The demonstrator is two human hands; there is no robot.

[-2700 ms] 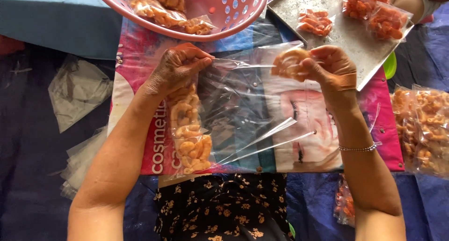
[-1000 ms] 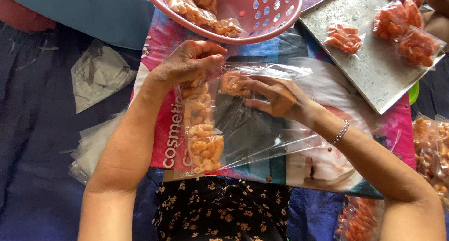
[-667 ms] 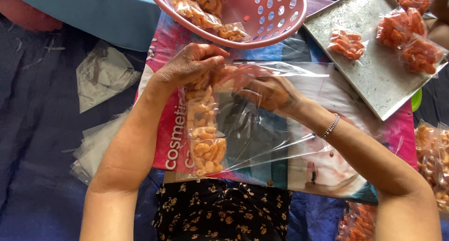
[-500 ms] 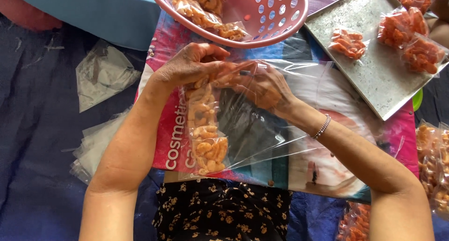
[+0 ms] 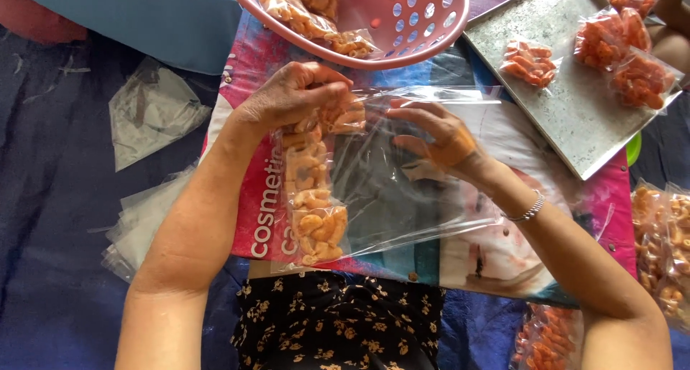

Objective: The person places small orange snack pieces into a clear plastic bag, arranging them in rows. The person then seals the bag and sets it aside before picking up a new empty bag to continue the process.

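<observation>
A large clear plastic bag lies over a glossy printed poster. Its left edge holds a narrow column of orange curled snacks. My left hand pinches the top of that column, fingers closed on the bag and snacks. My right hand is inside the bag's open mouth, fingers spread and empty, seen through the plastic.
A pink perforated basket with filled snack bags sits at the top. A metal tray at upper right carries small bags of orange snacks. More filled bags lie at the right edge. Empty clear bags lie left on dark cloth.
My right hand carried a handful of snacks from the right into the bag's mouth, dropped them by my left hand, and now draws back to the right, empty.
</observation>
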